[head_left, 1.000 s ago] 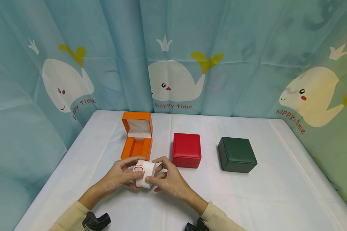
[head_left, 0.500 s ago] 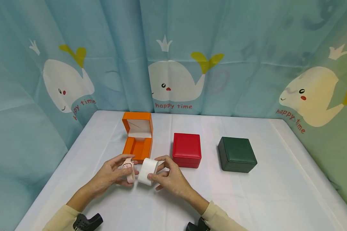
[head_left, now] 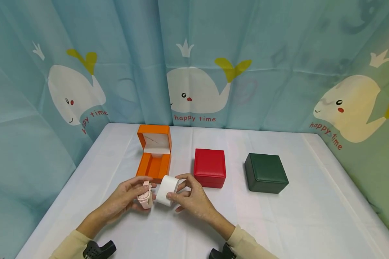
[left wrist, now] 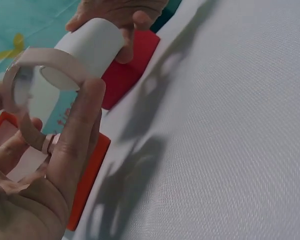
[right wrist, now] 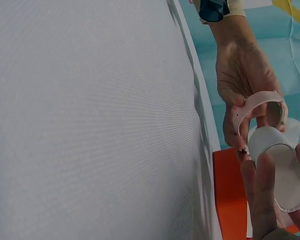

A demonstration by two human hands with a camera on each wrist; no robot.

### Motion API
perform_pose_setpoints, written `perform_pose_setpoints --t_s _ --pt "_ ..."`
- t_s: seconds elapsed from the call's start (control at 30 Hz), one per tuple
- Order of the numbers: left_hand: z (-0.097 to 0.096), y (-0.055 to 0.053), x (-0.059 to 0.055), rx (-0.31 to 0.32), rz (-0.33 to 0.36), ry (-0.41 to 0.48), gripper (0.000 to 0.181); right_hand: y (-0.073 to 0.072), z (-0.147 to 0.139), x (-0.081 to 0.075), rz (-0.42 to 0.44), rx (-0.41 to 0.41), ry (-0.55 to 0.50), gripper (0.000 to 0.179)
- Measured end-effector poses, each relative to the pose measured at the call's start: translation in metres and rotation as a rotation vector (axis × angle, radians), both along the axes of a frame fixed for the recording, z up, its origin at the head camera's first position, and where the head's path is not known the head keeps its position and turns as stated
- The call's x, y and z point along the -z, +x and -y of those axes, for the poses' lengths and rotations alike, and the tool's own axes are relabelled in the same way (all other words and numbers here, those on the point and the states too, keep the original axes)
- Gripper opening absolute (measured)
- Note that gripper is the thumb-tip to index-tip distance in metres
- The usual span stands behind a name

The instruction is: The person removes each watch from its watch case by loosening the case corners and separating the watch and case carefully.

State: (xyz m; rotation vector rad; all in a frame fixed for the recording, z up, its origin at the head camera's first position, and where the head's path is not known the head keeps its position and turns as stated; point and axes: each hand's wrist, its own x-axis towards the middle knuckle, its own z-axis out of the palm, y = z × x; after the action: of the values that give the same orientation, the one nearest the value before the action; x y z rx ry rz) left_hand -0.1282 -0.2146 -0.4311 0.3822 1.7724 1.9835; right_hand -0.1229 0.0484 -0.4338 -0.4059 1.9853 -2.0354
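My left hand (head_left: 118,199) holds a pink wristwatch (head_left: 145,199) by its strap, which forms a closed loop in the left wrist view. Close to its right, my right hand (head_left: 196,201) pinches a white watch pillow (head_left: 167,190) between thumb and fingers. The right wrist view shows the pillow's (right wrist: 269,137) rounded end, with the watch loop (right wrist: 253,101) beside it. Both things are held above the table, just in front of an orange watch box (head_left: 143,163). Its lid is raised, showing a white lining, and a recess runs along its base.
A closed red box (head_left: 209,163) stands right of the orange one, and a closed dark green box (head_left: 266,173) lies farther right. All rest on a table with a white cloth (head_left: 311,216). A blue whale-print curtain (head_left: 262,97) hangs behind.
The watch was around the white pillow a second ago. My left hand has drawn it off to the left and turned it; the right hand has kept the pillow, tilting it slightly.
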Motion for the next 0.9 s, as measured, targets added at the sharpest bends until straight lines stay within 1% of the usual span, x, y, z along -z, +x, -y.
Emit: perform_pose_setpoints --t_s 0.13,0.27,0.37,0.43,0.6,0.73,0.9 --pt "0.000 0.001 0.004 -0.021 0.000 -0.039 0.048 0.000 -0.001 0.001 0.000 -0.002 0.001 0.053" --pt "-0.001 0.001 0.007 -0.041 -0.008 -0.098 0.050 0.000 -0.001 0.001 0.001 -0.011 0.002 0.053" --pt "-0.002 0.002 0.008 -0.046 -0.032 -0.129 0.051 -0.001 -0.002 0.000 -0.002 -0.014 0.001 0.053" --pt "-0.001 0.001 0.009 -0.045 -0.052 -0.129 0.049 -0.002 -0.003 0.000 -0.001 -0.012 0.001 0.053" --pt "0.000 -0.001 0.014 -0.049 -0.125 -0.140 0.048 -0.003 -0.003 0.000 0.007 -0.013 0.004 0.054" --pt "0.003 -0.001 0.017 -0.046 -0.188 -0.209 0.047 -0.004 -0.003 0.000 0.014 -0.018 0.013 0.054" --pt "0.003 -0.002 0.018 -0.035 -0.295 -0.310 0.042 -0.005 -0.004 -0.002 0.016 -0.017 0.022 0.054"
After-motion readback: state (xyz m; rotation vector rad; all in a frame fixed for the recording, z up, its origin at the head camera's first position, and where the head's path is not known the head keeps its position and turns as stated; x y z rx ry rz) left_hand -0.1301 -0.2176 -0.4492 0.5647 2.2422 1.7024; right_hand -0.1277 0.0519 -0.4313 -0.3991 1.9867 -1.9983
